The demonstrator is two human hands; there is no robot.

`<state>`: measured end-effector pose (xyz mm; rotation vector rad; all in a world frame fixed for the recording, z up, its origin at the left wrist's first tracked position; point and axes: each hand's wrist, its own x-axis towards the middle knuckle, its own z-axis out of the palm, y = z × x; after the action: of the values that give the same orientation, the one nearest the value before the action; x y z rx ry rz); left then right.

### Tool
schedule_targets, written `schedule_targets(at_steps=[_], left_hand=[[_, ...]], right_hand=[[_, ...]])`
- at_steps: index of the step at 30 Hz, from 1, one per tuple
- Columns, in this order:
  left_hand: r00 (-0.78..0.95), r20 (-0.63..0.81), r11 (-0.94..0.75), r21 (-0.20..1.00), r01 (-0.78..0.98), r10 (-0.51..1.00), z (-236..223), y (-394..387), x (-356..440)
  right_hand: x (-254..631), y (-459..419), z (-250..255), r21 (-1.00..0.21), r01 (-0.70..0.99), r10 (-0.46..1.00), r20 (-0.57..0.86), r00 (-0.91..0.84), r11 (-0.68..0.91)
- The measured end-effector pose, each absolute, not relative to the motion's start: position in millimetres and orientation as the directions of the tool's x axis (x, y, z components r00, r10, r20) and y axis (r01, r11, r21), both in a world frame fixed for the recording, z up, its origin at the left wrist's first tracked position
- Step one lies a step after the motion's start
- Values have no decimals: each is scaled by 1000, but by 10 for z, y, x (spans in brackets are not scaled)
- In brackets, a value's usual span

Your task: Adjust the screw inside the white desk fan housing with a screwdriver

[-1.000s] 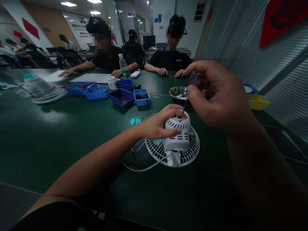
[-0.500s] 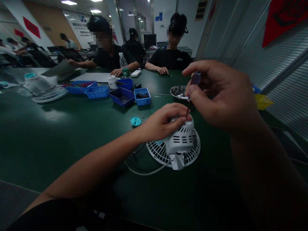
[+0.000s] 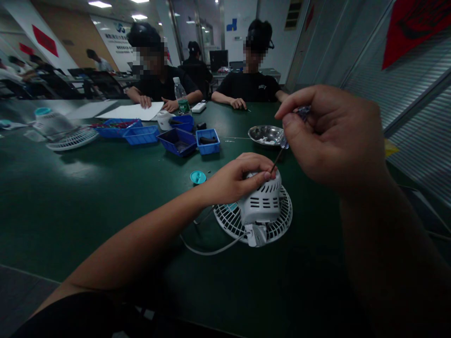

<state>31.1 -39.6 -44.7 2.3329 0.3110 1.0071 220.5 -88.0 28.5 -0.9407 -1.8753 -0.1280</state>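
Observation:
A white electric fan lies grille-down on the green table, its slotted motor housing upward. On top of the housing rests my left hand, thumb and fingers closed about the lower end of a screwdriver. Whether a screw sits between those fingertips is hidden. My right hand grips the screwdriver's clear handle from above, its shaft tilted down to the left into the housing top. A white cord curves out from the fan's bracket. Left of the fan lies a turquoise round cap.
Behind the fan stands a metal bowl with small white parts. Several blue bins, including one with a black part, sit farther left near a bottle. Another fan lies at far left. Two people sit across the table.
My left thumb has moved from the housing's side to the screwdriver's lower end. My right hand has shifted slightly right, tilting the screwdriver more. A person opposite has moved a white sheet.

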Motion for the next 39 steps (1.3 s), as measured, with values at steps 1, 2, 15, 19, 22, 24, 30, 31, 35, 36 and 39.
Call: schedule_targets(at_steps=[1, 2, 15, 19, 22, 24, 30, 31, 35, 36, 39], left_hand=[[692, 588, -804, 594, -16, 420, -447, -392, 306], [694, 584, -800, 599, -20, 420, -446, -388, 302], [713, 555, -762, 646, -45, 428, -402, -366, 339], [707, 569, -771, 635, -54, 419, -400, -369, 337], [706, 569, -774, 632, -48, 421, -400, -370, 334], [705, 566, -771, 635, -44, 426, -402, -370, 333], [702, 569, -761, 646, -58, 429, -407, -371, 337], [701, 569, -758, 649, -62, 430, -409, -370, 338], [701, 573, -759, 647, -69, 424, -417, -366, 335], [701, 574, -762, 644, -66, 424, -419, -364, 332], [692, 589, -773, 630, -69, 418, -422, -356, 322]], right_hand=[[2208, -884, 293, -291, 660, 548, 808, -219, 693], [2212, -889, 301, -282, 663, 548, 804, -231, 693], [2172, -860, 287, -403, 571, 604, 768, -214, 715], [2177, -889, 293, -318, 597, 535, 813, -228, 736], [2194, -886, 293, -301, 628, 538, 813, -225, 717], [2202, -877, 295, -294, 649, 540, 814, -215, 702], [2194, -876, 289, -305, 650, 571, 783, -246, 696], [2190, -879, 287, -309, 651, 570, 787, -234, 693], [2191, -883, 292, -286, 686, 548, 813, -195, 669], [2196, -881, 295, -278, 688, 546, 813, -203, 671], [2212, -867, 303, -279, 677, 553, 802, -226, 681]])
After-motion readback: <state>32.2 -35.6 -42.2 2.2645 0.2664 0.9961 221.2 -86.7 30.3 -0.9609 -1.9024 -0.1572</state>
